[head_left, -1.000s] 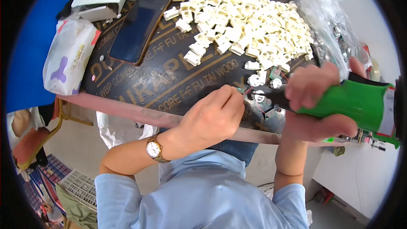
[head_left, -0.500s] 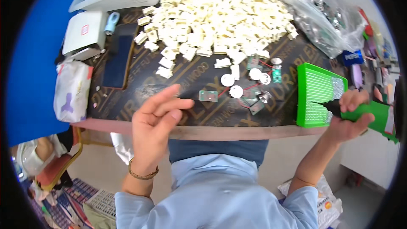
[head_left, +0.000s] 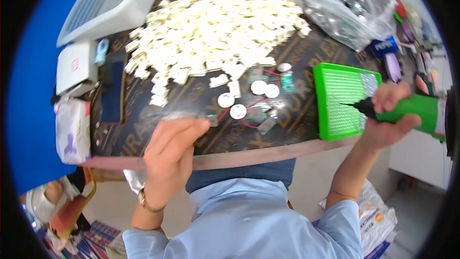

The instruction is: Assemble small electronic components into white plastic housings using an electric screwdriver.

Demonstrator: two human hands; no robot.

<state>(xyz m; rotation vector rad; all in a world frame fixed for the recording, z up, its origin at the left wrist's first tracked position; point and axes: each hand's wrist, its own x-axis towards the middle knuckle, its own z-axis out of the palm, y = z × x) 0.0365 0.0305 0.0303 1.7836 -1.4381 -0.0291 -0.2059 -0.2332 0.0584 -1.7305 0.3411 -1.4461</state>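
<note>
My left hand [head_left: 170, 151] lies at the near table edge [head_left: 249, 156], fingers together and lightly curled, their tips on a small circuit board [head_left: 209, 119]; whether they pinch it I cannot tell. It looks light, thin and stiff, with fine wires [head_left: 249, 110] running to white discs [head_left: 238, 111], so I judge it fragile: best taken by its bare edges, never by the wires. Right of these sits a green tray [head_left: 341, 100]. My right hand [head_left: 390, 115] is closed around a green driver [head_left: 417, 110], tip over the tray; its smooth body wants a firm wrap.
</note>
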